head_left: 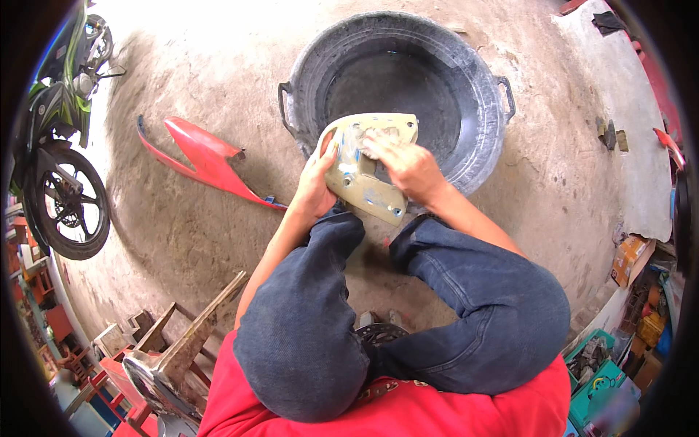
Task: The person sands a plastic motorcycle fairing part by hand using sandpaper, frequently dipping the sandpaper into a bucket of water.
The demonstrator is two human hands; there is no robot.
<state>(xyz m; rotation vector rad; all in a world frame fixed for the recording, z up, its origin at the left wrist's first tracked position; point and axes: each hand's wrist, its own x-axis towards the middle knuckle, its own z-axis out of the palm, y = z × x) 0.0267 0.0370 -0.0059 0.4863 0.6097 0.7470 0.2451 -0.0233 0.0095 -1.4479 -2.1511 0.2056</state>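
My left hand (317, 180) grips the left edge of a beige motorcycle body panel (373, 195), its fingers curled round the rim. The panel is tilted above my knees and the near edge of the basin. It has several holes and worn patches showing blue and white. My right hand (413, 169) lies on the panel's upper part, its fingers pressed together over a small greyish piece that they partly hide; I cannot make out what it is. Behind the panel stands a large round black basin (483, 138) with two side handles and dark water inside.
A red fairing piece (200, 151) lies on the concrete floor (182, 240) to the left. Farther left stands a motorcycle (69, 175). Wooden furniture (193, 335) is at the lower left. Small dark blocks (610, 135) and a teal crate (598, 386) are on the right.
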